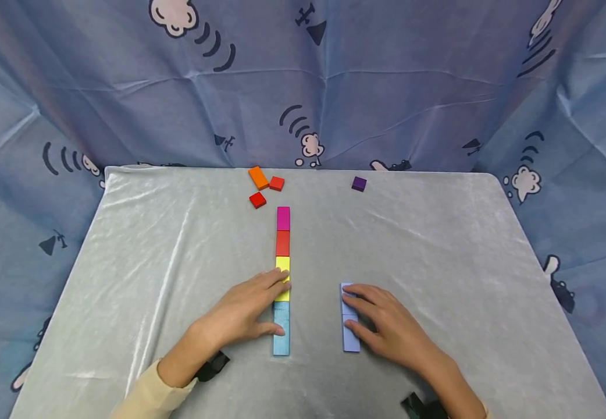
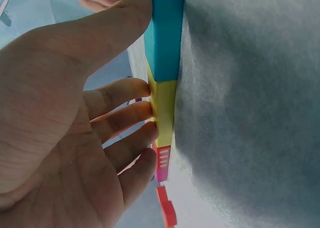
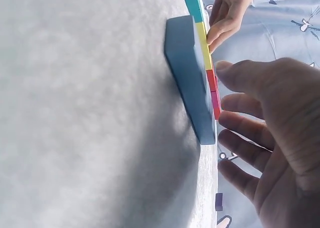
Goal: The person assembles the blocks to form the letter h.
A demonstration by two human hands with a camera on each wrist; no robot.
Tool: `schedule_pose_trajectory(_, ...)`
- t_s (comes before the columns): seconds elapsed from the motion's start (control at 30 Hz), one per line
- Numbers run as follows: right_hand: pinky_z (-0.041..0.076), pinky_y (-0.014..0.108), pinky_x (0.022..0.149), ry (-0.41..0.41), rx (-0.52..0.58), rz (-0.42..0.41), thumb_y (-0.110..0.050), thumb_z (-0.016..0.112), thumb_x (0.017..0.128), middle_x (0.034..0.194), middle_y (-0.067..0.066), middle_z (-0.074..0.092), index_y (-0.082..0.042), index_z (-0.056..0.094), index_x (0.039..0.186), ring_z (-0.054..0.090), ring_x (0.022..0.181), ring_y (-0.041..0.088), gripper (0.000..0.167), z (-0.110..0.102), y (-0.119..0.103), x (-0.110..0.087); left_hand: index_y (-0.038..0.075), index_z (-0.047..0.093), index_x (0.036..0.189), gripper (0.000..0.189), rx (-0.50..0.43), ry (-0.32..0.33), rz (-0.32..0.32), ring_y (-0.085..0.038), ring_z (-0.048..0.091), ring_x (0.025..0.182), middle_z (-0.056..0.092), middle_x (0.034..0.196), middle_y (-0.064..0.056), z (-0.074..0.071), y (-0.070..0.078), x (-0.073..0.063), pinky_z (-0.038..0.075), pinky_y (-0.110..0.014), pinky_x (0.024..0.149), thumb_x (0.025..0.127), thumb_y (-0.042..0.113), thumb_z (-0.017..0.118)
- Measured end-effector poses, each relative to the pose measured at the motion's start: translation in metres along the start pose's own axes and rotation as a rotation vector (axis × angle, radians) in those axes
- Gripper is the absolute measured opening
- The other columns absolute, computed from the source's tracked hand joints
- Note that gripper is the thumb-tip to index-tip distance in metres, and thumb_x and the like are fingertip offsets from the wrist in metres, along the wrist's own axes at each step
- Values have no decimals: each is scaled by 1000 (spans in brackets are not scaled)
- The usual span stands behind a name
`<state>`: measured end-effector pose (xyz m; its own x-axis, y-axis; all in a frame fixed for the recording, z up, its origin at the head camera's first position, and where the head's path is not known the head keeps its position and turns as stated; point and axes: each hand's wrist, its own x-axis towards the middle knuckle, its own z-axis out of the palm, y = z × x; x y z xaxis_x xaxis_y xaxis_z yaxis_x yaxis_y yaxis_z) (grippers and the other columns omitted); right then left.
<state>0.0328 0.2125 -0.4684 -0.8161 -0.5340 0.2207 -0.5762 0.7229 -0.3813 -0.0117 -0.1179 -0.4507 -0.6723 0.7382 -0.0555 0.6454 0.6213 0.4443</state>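
A straight row of coloured blocks lies on the cloth, left of centre: a light blue block (image 1: 281,314) nearest me, then a yellow block (image 1: 282,295), a red block (image 1: 282,243) and a magenta block (image 1: 283,219). Over the row's near half rests my left hand (image 1: 242,308), fingertips on the yellow part and thumb at the light blue block. To the right, two periwinkle blocks (image 1: 352,343) lie end to end. My right hand (image 1: 394,329) touches their tops with relaxed fingers, partly hiding them. Neither hand curls round a block.
At the far edge lie an orange block (image 1: 258,178), two small red blocks (image 1: 277,184) and a purple block (image 1: 359,184). Grey cloth (image 1: 439,244) covers the table, and a patterned blue curtain (image 1: 387,105) hangs behind it and at both sides.
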Motion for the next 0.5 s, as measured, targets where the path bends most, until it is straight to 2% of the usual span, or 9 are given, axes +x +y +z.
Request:
schedule_pose_trajectory(0.23,53,46,109,-19,44,28,-26,85,90,144,4,67,-9,68,141,65,132,24,57,-3,0,7,0,56,148,84,3,3,7,-32,47,153,52,158,-13,1,0,0,41,-45,128,83,39,90)
schedule_pose_trajectory(0.5,56,49,105,22,61,-28,-18,85,88,143,7,67,-6,66,141,66,131,27,58,-2,2,17,0,56,148,85,-7,1,1,-33,47,153,52,159,-14,1,-1,1,41,-46,128,82,40,91)
